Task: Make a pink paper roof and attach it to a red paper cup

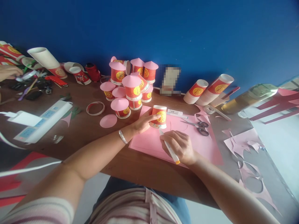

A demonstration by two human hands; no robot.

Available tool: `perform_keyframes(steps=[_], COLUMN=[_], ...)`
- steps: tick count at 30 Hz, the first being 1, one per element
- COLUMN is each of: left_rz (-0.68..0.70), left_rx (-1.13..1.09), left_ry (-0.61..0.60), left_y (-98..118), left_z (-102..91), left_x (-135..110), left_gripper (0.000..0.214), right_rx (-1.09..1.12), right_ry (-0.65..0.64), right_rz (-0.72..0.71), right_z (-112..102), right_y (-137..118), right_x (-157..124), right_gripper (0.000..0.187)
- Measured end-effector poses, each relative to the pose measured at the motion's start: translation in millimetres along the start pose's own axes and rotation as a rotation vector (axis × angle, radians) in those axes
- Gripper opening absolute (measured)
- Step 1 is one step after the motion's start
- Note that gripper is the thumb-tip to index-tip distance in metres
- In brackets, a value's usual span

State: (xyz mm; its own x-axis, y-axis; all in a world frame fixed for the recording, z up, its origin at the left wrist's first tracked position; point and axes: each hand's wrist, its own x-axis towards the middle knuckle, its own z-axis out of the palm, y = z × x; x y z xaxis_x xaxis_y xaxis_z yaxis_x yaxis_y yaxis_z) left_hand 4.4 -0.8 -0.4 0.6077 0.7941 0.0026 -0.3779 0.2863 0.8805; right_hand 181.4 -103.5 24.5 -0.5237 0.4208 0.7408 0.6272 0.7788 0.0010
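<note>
My left hand (145,121) grips a red paper cup (159,116) standing upside down on a pink paper sheet (177,137). My right hand (180,146) is closed around a white marker with an orange end (170,149); its tip touches the sheet beside the cup's rim. Scissors (199,127) lie on the sheet just right of the cup. A bracelet circles my left wrist.
A cluster of red cups with pink cone lids (130,84) stands behind the sheet. Stacked cups (207,88) lie at right, a tape ring (95,108) and a power strip (43,119) at left. Pink scraps (243,144) litter the right. Another person's hand (8,72) shows far left.
</note>
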Motion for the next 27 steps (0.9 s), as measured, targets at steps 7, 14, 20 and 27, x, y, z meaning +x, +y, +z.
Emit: perform_keyframes(steps=[7, 14, 20, 27], left_rz=[-0.003, 0.005, 0.018, 0.036], left_rx=[-0.064, -0.127, -0.102, -0.023], left_ry=[0.003, 0.007, 0.019, 0.017], left_y=[3, 1, 0, 0], left_z=[1.0, -1.8, -1.9, -0.1], left_x=[1, 4, 6, 3], left_gripper=[0.042, 0.038, 0.041, 0.038], right_rx=[-0.069, -0.017, 0.024, -0.034], right_ry=[0.057, 0.020, 0.001, 0.042], right_rz=[0.014, 0.167, 0.167, 0.089], right_z=[1, 7, 12, 6], right_y=[8, 16, 16, 15], right_x=[-3, -9, -11, -9], right_gripper=[0.019, 0.031, 0.034, 0.031])
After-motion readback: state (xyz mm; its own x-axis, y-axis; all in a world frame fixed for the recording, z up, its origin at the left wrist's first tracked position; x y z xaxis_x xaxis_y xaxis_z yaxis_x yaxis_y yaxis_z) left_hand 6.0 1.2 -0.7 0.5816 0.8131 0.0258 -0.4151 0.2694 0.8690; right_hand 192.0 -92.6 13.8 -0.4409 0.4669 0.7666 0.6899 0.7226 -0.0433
